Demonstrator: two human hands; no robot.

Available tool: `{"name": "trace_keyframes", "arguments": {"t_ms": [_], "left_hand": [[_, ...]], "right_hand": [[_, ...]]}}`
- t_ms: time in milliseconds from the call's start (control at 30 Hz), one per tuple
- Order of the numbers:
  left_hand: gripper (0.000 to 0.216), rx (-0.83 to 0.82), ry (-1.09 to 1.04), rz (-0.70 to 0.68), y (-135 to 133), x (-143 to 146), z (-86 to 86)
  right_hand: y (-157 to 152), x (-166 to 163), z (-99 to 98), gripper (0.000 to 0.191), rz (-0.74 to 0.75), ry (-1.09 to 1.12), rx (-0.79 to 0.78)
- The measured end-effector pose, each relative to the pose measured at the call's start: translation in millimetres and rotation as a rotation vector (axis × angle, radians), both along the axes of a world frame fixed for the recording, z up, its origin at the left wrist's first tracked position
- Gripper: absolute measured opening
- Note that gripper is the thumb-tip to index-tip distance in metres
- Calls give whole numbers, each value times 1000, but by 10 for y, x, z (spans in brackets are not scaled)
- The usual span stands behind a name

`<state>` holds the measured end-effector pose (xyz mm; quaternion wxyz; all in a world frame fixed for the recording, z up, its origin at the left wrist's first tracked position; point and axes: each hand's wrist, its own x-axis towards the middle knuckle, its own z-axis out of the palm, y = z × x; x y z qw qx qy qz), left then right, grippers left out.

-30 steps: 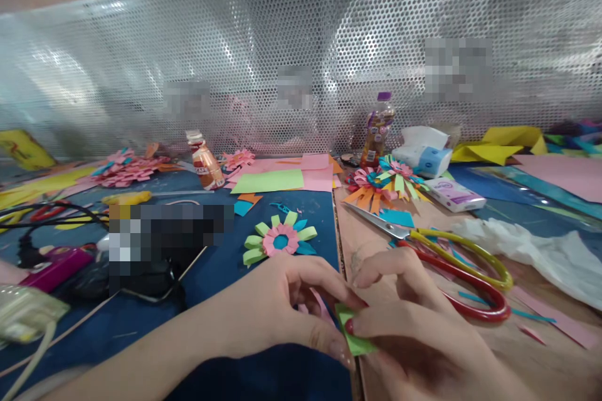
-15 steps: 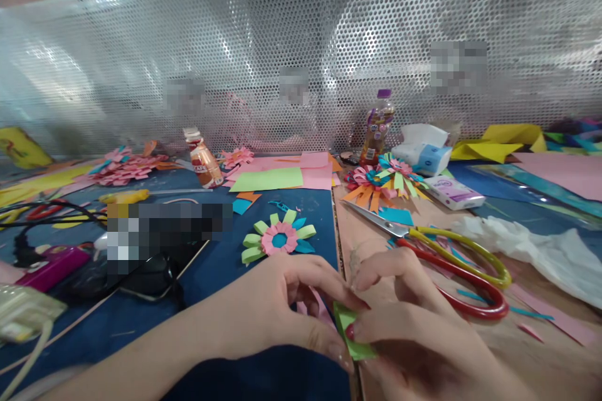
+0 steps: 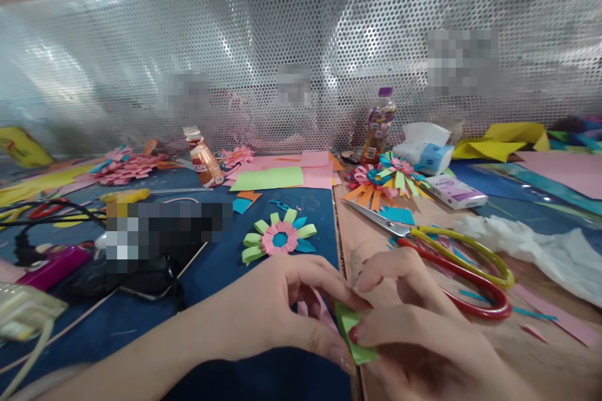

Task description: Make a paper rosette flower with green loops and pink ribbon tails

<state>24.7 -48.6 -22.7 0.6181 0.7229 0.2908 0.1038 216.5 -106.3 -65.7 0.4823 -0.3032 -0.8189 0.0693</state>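
A small folded piece of light green paper [image 3: 361, 354] sits between my hands at the bottom middle. My left hand [image 3: 291, 307] is closed on its left side, fingers and thumb curved around it. From the other side my right hand [image 3: 418, 326] pinches the same paper, the index finger raised and bent. A bit of pink paper [image 3: 315, 308] shows behind my left thumb. Just beyond the left hand lies a paper flower [image 3: 278, 239] with a pink ring, a blue centre, and green and blue petals. Scissors [image 3: 451, 263] with red and yellow handles lie right of my right hand.
A tilted brown bottle [image 3: 205, 160] and a purple-capped bottle [image 3: 379, 128] stand at the back before a perforated metal screen [image 3: 263, 25]. Green and pink sheets [image 3: 268, 178], finished paper flowers [image 3: 390, 174], tissue packs [image 3: 456, 192], crumpled tissue [image 3: 531, 244] and a magenta power strip [image 3: 59, 266] lie around.
Hardly anything differs. The green paper and the right fingers have shifted very slightly, and the view has tilted a touch. Both hands keep their grip on the paper.
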Motion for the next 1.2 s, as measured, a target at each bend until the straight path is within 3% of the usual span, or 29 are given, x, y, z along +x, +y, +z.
{"name": "trace_keyframes", "arguments": {"t_ms": [233, 733, 1200], "left_hand": [[36, -33, -7, 54, 6, -6, -55], [37, 23, -13, 26, -9, -10, -38], [35, 44, -38, 75, 33, -24, -44]], "right_hand": [[-10, 11, 0, 20, -6, 3, 9], [-10, 32, -35, 32, 56, -25, -62], [-13, 26, -19, 27, 24, -18, -3]]}}
